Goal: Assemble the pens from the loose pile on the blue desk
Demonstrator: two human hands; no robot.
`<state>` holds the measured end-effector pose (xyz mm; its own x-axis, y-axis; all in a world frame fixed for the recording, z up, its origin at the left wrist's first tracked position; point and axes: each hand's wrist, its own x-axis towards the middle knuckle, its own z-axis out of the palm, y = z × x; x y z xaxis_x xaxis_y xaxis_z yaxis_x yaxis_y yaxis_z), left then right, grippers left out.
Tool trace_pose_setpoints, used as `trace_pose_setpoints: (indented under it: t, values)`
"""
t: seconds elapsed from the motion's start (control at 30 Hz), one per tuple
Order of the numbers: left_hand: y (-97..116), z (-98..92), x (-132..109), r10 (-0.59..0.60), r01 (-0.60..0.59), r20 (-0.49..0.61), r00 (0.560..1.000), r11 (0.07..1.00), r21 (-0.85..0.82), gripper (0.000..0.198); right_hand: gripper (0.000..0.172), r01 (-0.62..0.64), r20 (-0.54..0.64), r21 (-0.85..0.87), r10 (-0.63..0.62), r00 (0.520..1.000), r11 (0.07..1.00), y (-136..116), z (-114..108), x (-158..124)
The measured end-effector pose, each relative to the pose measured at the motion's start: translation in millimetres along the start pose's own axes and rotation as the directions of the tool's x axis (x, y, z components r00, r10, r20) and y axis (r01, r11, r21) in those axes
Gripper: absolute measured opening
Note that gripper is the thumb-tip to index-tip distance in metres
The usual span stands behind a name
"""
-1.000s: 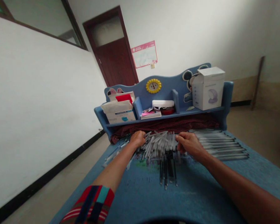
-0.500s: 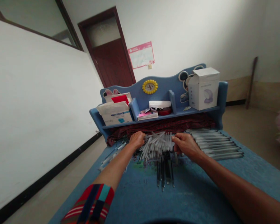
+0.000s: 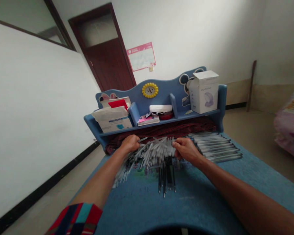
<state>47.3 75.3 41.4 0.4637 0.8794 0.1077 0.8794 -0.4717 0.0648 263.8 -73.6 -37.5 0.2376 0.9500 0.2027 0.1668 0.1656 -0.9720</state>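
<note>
A heap of thin, clear pen tubes (image 3: pixel 155 150) lies across the middle of the blue desk (image 3: pixel 142 209). My left hand (image 3: pixel 130 143) is closed at the heap's left side, with one tube (image 3: pixel 142 139) poking out from its fingers. At the right edge of the heap my right hand (image 3: pixel 187 150) is pinched, thumb against finger; what lies between them is too small to make out. Several dark, slim refills (image 3: pixel 166 179) stick out toward me from under the heap. To the right of my right hand, pens with dark ends (image 3: pixel 217 148) lie side by side in a row.
Behind the tubes lies a dark red checked cloth (image 3: pixel 161 130) under a blue shelf (image 3: pixel 134 112). The shelf holds a white box (image 3: pixel 204 93), an opened carton with papers (image 3: pixel 114 120) and a few booklets (image 3: pixel 148 120). Pink bedding (image 3: pixel 290 127) shows at right.
My left hand has moved left over the heap, and a tube now shows at its fingers. My right hand stays at the heap's right edge. The whole view has shifted slightly.
</note>
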Motion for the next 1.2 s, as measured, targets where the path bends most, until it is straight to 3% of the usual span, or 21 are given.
trace_pose_setpoints:
  t: [0.17, 0.37, 0.53, 0.77, 1.0, 1.2]
  values:
    - [19, -7.4, -25, 0.057, -0.070, -0.054, 0.997, 0.958, -0.277, 0.010, 0.020, -0.061, 0.054, 0.062, 0.058, 0.997, 0.996, -5, 5, -3]
    - [66, 12.8, -59, 0.130, -0.172, -0.115, 0.985, 0.832, -0.527, 0.021, 0.020, -0.183, 0.162, 0.205, 0.151, 0.975, 0.962, -14, 10, -8]
    - [87, 25.1, -70, 0.160, -0.227, -0.164, 0.973, 0.773, -0.592, 0.018, 0.020, -0.238, 0.179, 0.303, 0.191, 0.965, 0.923, -17, 10, -9]
    - [91, 32.0, -75, 0.173, -0.250, -0.184, 0.968, 0.762, -0.597, 0.019, 0.014, -0.245, 0.153, 0.390, 0.200, 0.968, 0.888, -15, 6, -7]
    - [80, 31.6, -77, 0.280, -0.321, -0.157, 0.947, 0.812, -0.487, 0.040, 0.009, -0.166, 0.084, 0.422, 0.144, 0.986, 0.891, -13, -7, -1]
    - [76, 35.4, -78, 0.300, -0.339, -0.159, 0.941, 0.841, -0.421, 0.040, 0.015, -0.127, 0.115, 0.440, 0.084, 0.990, 0.889, -14, -10, -2]
